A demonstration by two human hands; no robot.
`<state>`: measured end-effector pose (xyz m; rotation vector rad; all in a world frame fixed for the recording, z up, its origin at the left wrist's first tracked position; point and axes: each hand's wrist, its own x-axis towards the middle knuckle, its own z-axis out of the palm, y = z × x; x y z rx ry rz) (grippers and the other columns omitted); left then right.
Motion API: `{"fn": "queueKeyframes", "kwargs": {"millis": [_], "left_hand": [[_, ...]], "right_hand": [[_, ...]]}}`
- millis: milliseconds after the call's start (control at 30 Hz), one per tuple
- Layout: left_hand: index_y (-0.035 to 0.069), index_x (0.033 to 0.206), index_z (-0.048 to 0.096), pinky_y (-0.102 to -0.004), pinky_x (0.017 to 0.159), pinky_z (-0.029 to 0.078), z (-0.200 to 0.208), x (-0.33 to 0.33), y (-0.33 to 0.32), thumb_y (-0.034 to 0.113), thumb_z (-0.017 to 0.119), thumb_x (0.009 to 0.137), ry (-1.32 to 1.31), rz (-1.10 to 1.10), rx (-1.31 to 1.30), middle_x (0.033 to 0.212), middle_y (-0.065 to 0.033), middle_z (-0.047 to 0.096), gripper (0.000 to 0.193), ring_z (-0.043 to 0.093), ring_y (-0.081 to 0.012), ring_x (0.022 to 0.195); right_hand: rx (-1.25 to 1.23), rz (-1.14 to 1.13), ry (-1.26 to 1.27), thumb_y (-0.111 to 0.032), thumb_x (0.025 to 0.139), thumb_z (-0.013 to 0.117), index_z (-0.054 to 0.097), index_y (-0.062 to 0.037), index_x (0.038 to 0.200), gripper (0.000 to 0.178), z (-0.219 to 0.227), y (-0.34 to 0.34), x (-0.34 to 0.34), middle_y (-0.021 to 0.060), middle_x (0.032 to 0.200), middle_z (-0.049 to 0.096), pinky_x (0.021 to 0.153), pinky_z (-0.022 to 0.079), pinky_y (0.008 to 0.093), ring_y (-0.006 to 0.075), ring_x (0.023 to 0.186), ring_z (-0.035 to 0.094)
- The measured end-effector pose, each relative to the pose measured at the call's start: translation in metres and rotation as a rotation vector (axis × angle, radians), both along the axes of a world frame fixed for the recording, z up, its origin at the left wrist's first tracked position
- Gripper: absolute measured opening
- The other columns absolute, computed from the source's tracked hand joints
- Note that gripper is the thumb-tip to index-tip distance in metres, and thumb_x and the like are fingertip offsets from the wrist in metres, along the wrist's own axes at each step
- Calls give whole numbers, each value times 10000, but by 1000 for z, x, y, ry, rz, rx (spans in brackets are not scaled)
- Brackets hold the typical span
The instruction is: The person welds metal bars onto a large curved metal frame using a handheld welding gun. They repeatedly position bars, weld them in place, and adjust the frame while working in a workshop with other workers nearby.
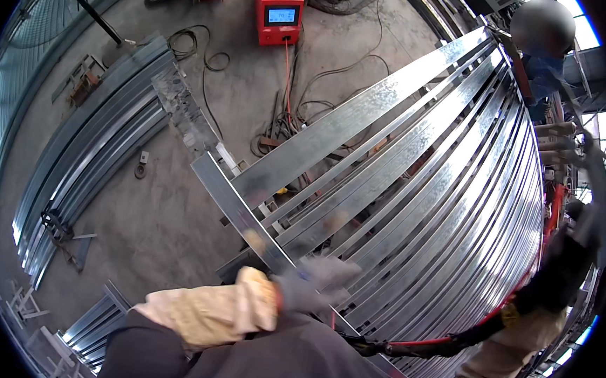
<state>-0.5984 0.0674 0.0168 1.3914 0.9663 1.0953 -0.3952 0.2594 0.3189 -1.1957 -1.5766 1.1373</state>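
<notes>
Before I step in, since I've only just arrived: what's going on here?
A person is at a frame of silvery metal bars. Their grey-gloved left hand is blurred over its near rail; whether it touches is unclear. Their raised right hand is at the far right near a red cable; its grip can't be made out. Another person is by the far end.

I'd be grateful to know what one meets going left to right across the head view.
Stacked steel beams, red machine with a lit screen, left hand in a grey glove, tan right sleeve.
</notes>
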Motion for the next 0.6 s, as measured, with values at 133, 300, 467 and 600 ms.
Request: {"fn": "queueKeyframes", "kwargs": {"millis": [133, 300, 467, 600], "left_hand": [[40, 1235, 647, -380, 880, 538, -18, -127, -35, 119, 699, 856, 373, 683, -102, 1181, -162, 682, 390, 673, -294, 1046], [-25, 1290, 590, -424, 1057, 427, -63, -180, -19, 60, 646, 874, 688, 1096, -62, 1298, -194, 605, 427, 568, -338, 1215], [-39, 1296, 589, -449, 1132, 342, -88, -185, 19, 82, 552, 902, 842, 1325, -63, 1337, -203, 598, 414, 507, -366, 1285], [-39, 1265, 619, -420, 1097, 390, -94, -185, 16, 34, 501, 902, 843, 1403, -138, 1298, -193, 629, 389, 554, -341, 1235]], "right_hand": [[-37, 47, 44, -318, 961, 592, 523, 24, 1341, 516, -9, 35, 17, 153, 1076, 686, 502, 515, 214, 129, 697, 653], [-88, -3, -25, -268, 900, 646, 532, 24, 1341, 541, 5, 30, 18, 169, 1058, 695, 519, 538, 238, 155, 703, 671], [-338, 157, 1, -218, 839, 701, 542, 23, 1341, 579, -39, 55, 12, 184, 1041, 705, 536, 561, 263, 182, 710, 690], [-743, 402, 35, -178, 791, 745, 549, 23, 1342, 618, -132, 69, -30, 197, 1027, 713, 549, 579, 282, 203, 715, 705]]}}
